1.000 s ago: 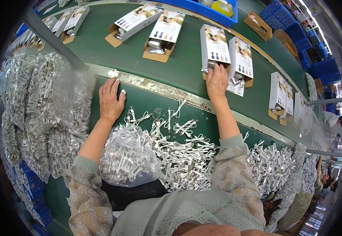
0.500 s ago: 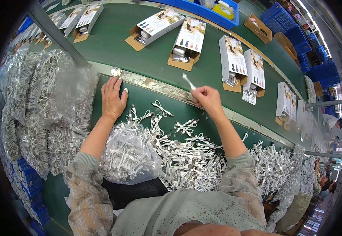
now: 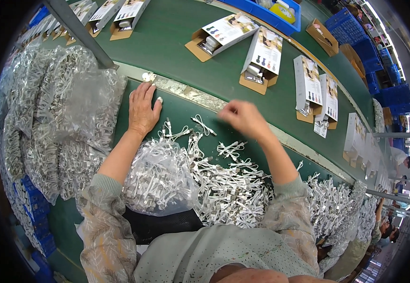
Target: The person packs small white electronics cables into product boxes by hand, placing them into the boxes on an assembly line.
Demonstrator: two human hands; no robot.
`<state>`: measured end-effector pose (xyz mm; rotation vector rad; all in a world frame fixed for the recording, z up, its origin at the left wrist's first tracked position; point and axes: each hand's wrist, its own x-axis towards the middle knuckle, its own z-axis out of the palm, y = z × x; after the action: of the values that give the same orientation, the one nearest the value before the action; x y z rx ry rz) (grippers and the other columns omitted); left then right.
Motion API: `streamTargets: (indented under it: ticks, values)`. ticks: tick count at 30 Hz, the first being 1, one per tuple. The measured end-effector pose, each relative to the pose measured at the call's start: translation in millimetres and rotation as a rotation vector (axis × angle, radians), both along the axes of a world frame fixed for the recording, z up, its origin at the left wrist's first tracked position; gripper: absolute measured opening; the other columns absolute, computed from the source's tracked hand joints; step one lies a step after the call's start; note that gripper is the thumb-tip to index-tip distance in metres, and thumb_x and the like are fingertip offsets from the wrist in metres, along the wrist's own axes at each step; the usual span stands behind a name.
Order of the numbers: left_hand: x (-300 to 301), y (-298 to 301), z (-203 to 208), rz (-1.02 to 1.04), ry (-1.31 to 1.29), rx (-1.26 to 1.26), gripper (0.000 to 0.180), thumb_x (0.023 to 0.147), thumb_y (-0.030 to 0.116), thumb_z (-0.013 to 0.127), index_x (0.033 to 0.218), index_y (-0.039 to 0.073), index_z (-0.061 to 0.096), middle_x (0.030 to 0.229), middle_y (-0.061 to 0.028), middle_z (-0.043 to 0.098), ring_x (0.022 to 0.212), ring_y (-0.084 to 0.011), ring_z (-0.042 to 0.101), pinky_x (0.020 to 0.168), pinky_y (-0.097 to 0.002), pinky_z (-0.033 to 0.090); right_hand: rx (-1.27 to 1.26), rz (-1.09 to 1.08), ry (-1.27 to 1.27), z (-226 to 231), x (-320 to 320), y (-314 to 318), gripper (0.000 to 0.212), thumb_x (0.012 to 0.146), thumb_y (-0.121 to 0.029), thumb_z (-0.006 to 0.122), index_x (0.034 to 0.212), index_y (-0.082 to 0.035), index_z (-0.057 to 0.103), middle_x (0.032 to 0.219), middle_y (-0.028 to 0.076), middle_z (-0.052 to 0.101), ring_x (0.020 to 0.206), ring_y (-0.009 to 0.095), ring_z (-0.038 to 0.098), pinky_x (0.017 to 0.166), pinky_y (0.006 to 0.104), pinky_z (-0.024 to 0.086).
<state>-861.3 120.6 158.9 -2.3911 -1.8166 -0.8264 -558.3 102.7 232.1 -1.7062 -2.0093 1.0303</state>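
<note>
My left hand (image 3: 142, 109) lies flat with its fingers stretched toward the metal ledge (image 3: 172, 88), a white covering on the thumb tip. Small white pieces (image 3: 148, 76) sit on the ledge just beyond its fingertips. Over the ledge, my right hand (image 3: 246, 119) is closed with its fingers curled in, smeared by motion; whatever they hold is hidden. Below and between my arms spreads a heap of bundled white cables (image 3: 235, 193). A clear plastic bag of cables (image 3: 158, 177) lies left of it. Some single cables, such as one bundled cable (image 3: 204, 125), lie apart from the heap.
Printed boxes with open flaps, including one nearby box (image 3: 264, 54), stand on the green conveyor (image 3: 176, 52). Stacked bags of cables (image 3: 68, 118) rise at left beside a metal post (image 3: 80, 33). More cables (image 3: 327, 203) lie right. A blue bin (image 3: 292, 23) stands at the far side.
The boxes have shifted right along the conveyor. My right hand has drawn slightly left, and the white cable that stuck out of its fingers no longer shows. My left hand stays flat by the ledge.
</note>
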Motion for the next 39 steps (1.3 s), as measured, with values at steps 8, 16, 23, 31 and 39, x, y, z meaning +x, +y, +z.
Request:
streamTargets:
  ticks: [8, 16, 23, 31, 39]
  values:
    - [-20.5, 4.2, -6.0, 0.008, 0.0, -0.03, 0.045, 0.079, 0.019, 0.059, 0.12, 0.003, 0.049, 0.129, -0.0133, 0.047, 0.125, -0.0296, 0.039, 0.106, -0.0455, 0.027, -0.144, -0.066, 0.117, -19.1, -35.3, -30.1, 0.018, 0.079, -0.018, 0.064, 0.078, 0.0, 0.064, 0.065, 0.01, 0.061, 0.056, 0.021, 0.059, 0.058, 0.0324, 0.05]
    - [-45.2, 10.4, -13.9, 0.003, -0.008, -0.024, 0.045, 0.079, 0.018, 0.059, 0.12, 0.002, 0.049, 0.127, -0.0144, 0.047, 0.125, -0.031, 0.039, 0.105, -0.0454, 0.027, -0.318, -0.639, 0.857, -52.7, -56.1, 84.5, 0.015, 0.081, -0.013, 0.064, 0.077, 0.001, 0.06, 0.07, 0.006, 0.059, 0.054, 0.013, 0.056, 0.046, 0.0243, 0.049]
    - [-55.3, 22.5, -18.2, -0.016, -0.036, -0.028, 0.045, 0.079, 0.019, 0.059, 0.12, 0.003, 0.049, 0.128, -0.0142, 0.047, 0.125, -0.031, 0.039, 0.105, -0.046, 0.027, -0.284, -0.764, 1.137, -66.9, -47.9, 163.1, 0.02, 0.087, -0.022, 0.061, 0.081, -0.003, 0.059, 0.07, 0.006, 0.06, 0.056, 0.013, 0.059, 0.048, 0.0254, 0.053]
    - [-87.1, 24.5, -7.5, 0.011, -0.019, -0.034, 0.045, 0.079, 0.019, 0.058, 0.12, 0.003, 0.049, 0.129, -0.0137, 0.047, 0.125, -0.0305, 0.04, 0.106, -0.0464, 0.027, -0.128, 0.32, -0.081, 0.5, -45.3, 21.3, 0.031, 0.077, -0.026, 0.072, 0.096, -0.004, 0.063, 0.088, 0.008, 0.065, 0.081, 0.02, 0.062, 0.073, 0.034, 0.05]
    - [-115.7, 43.6, -12.7, 0.006, 0.0, -0.035, 0.046, 0.08, 0.02, 0.059, 0.121, 0.003, 0.048, 0.128, -0.0134, 0.047, 0.124, -0.0304, 0.04, 0.105, -0.0465, 0.028, -0.261, -0.003, 0.057, 8.3, -84.5, -13.0, 0.018, 0.081, -0.018, 0.063, 0.088, -0.001, 0.066, 0.072, 0.004, 0.063, 0.063, 0.01, 0.054, 0.06, 0.0263, 0.045]
